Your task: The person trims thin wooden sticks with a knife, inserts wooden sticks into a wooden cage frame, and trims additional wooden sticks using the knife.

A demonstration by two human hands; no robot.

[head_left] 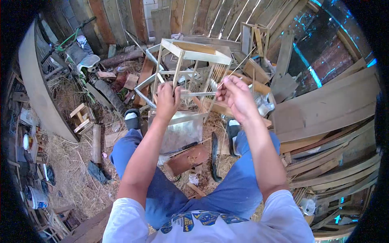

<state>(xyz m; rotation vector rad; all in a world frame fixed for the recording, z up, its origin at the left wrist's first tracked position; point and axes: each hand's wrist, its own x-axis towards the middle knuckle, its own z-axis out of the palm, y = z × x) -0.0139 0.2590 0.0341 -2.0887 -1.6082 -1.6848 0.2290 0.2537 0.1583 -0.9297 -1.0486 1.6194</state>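
A small cage-like wooden frame of pale strips stands in front of me, with thin sticks along its right side. My left hand is closed around a post and rail on the frame's near left side. At the right side of the frame, my right hand pinches a thin wooden stick, which slants up and to the right. Its fingertips are close to the end of the middle rail; whether they touch it I cannot tell. Below the frame lies a pale, worn flat board.
A reddish-brown wood block and a dark curved blade-like tool lie between my feet. Long boards are stacked on the right. On the left are a log piece, a curved panel and a white bucket.
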